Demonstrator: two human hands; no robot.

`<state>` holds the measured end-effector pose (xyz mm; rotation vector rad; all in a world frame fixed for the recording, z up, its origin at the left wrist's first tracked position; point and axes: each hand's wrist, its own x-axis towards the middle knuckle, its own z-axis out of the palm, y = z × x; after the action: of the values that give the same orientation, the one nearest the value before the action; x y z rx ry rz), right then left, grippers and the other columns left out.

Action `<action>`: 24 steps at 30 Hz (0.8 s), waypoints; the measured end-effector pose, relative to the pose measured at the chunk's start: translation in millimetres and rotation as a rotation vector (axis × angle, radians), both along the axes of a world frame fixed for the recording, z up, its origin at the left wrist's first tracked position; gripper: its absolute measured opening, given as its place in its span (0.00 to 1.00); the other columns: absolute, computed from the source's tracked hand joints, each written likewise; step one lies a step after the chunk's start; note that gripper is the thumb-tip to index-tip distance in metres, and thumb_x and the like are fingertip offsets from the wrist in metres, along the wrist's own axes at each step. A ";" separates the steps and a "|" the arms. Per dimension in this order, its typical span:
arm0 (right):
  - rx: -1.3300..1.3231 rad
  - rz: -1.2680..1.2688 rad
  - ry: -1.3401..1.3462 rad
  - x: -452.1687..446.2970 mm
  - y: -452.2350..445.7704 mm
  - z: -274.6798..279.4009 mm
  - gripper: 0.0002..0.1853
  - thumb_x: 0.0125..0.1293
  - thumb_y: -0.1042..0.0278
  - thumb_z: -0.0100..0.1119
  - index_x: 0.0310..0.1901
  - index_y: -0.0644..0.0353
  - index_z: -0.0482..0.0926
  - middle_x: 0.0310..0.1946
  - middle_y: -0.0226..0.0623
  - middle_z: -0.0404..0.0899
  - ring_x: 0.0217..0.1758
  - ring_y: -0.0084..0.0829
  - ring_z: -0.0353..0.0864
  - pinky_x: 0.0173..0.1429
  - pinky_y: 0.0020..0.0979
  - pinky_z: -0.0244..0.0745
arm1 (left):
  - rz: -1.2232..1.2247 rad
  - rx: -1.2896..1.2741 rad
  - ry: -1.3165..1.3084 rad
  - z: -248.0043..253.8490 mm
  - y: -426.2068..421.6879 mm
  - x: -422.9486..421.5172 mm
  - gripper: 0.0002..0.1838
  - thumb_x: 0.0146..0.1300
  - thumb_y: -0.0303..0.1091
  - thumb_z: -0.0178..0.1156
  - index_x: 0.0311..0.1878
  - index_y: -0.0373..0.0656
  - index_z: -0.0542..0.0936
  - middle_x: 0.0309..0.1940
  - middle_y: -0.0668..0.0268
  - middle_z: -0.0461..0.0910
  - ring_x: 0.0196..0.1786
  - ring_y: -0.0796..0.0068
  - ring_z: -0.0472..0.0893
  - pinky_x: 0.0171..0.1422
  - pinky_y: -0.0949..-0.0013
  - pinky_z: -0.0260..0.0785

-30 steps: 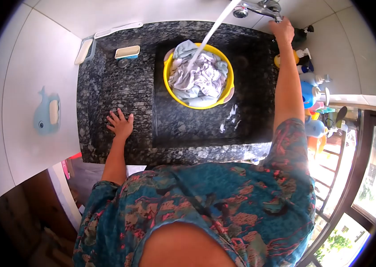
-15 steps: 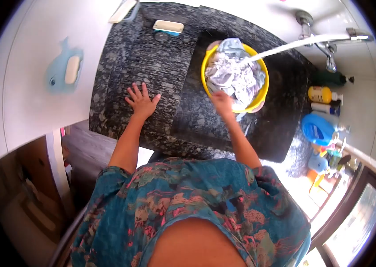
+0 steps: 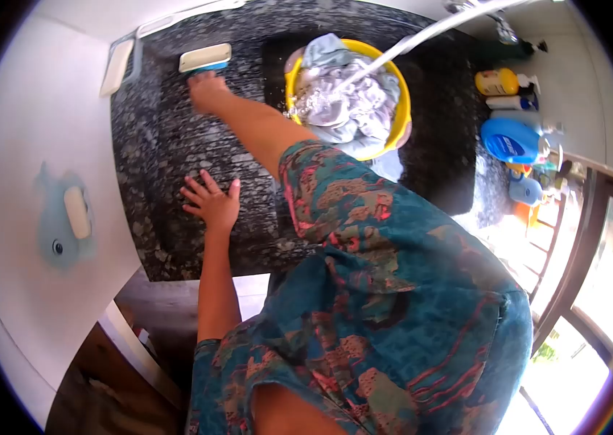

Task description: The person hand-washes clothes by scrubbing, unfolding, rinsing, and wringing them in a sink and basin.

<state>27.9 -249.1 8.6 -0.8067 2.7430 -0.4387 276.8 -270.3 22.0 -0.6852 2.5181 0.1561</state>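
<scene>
My left hand [image 3: 216, 203] lies flat on the dark speckled stone counter [image 3: 176, 138], fingers spread and holding nothing. My right arm stretches across to the back left, where my right hand [image 3: 208, 92] is at the front edge of a soap dish with a blue base [image 3: 211, 67]. Its fingers are mostly hidden, so whether they grip the dish is unclear. A pale bar of soap [image 3: 206, 56] sits on top. To the right, a yellow basin [image 3: 405, 109] holds wet white and grey clothes [image 3: 354, 101]. Water runs into it from a white hose [image 3: 422, 36].
Bottles line the right wall, among them a yellow pump bottle [image 3: 496, 83] and a blue jug [image 3: 511, 141]. A whale-shaped holder [image 3: 56, 225] with soap is fixed on the left wall. Another soap holder [image 3: 119, 65] is in the back left corner.
My right hand has left the basin's edge and moved left to the soap dish. My left hand stays flat on the counter. The view has shifted, and water splashes at the basin's left rim.
</scene>
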 end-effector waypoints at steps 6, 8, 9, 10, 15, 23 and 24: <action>0.026 -0.046 -0.026 -12.5 -15.2 -33.5 0.24 0.60 0.66 0.52 0.59 0.59 0.68 0.56 0.50 0.67 0.60 0.51 0.69 0.52 0.48 0.75 | -0.003 0.014 0.004 5.3 -0.1 -0.6 0.49 0.63 0.71 0.38 0.75 0.44 0.42 0.74 0.43 0.27 0.74 0.35 0.26 0.68 0.28 0.23; 0.104 -0.042 0.035 -13.3 -18.0 -31.6 0.25 0.61 0.66 0.52 0.61 0.58 0.68 0.56 0.50 0.66 0.60 0.52 0.68 0.52 0.48 0.74 | -0.003 0.020 0.017 7.2 1.1 -0.7 0.49 0.63 0.71 0.38 0.75 0.44 0.42 0.74 0.43 0.27 0.74 0.35 0.26 0.68 0.28 0.23; 0.142 -0.043 0.065 -12.6 -18.6 -29.0 0.25 0.61 0.66 0.52 0.61 0.58 0.67 0.56 0.51 0.66 0.60 0.52 0.68 0.52 0.49 0.74 | -0.005 0.022 0.022 7.9 0.1 -0.2 0.49 0.63 0.70 0.38 0.75 0.44 0.42 0.74 0.43 0.27 0.74 0.35 0.26 0.68 0.28 0.23; 0.136 -0.055 0.043 -12.1 -18.7 -23.1 0.22 0.61 0.66 0.52 0.58 0.57 0.70 0.55 0.51 0.66 0.58 0.51 0.68 0.52 0.47 0.74 | -0.029 -0.011 0.116 -1.4 -1.1 5.0 0.49 0.62 0.70 0.41 0.74 0.42 0.47 0.74 0.41 0.33 0.74 0.33 0.31 0.68 0.28 0.28; 0.033 -0.128 0.054 -1.8 -23.9 -40.4 0.16 0.62 0.66 0.51 0.52 0.58 0.72 0.52 0.49 0.68 0.57 0.51 0.69 0.52 0.47 0.74 | -0.031 -0.002 0.134 -3.5 -0.4 7.6 0.48 0.63 0.68 0.42 0.74 0.40 0.47 0.73 0.40 0.33 0.73 0.33 0.31 0.68 0.27 0.27; 0.028 -0.137 0.256 -2.7 -28.7 -63.4 0.17 0.66 0.64 0.45 0.55 0.58 0.70 0.56 0.50 0.68 0.54 0.53 0.71 0.55 0.58 0.69 | -0.049 -0.003 0.055 0.2 -1.3 2.5 0.48 0.64 0.68 0.40 0.75 0.41 0.44 0.73 0.40 0.29 0.73 0.31 0.28 0.68 0.27 0.25; 0.006 -0.155 0.400 2.1 -28.3 -74.5 0.16 0.66 0.64 0.44 0.55 0.56 0.70 0.57 0.51 0.67 0.55 0.51 0.71 0.56 0.59 0.68 | -0.058 -0.012 0.063 -0.8 -0.8 3.0 0.48 0.64 0.68 0.40 0.74 0.41 0.44 0.73 0.40 0.29 0.73 0.31 0.28 0.68 0.27 0.25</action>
<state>30.0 -277.4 -65.9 -0.7514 3.1903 -0.3268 279.8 -271.2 21.2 -0.6205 2.5980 0.1435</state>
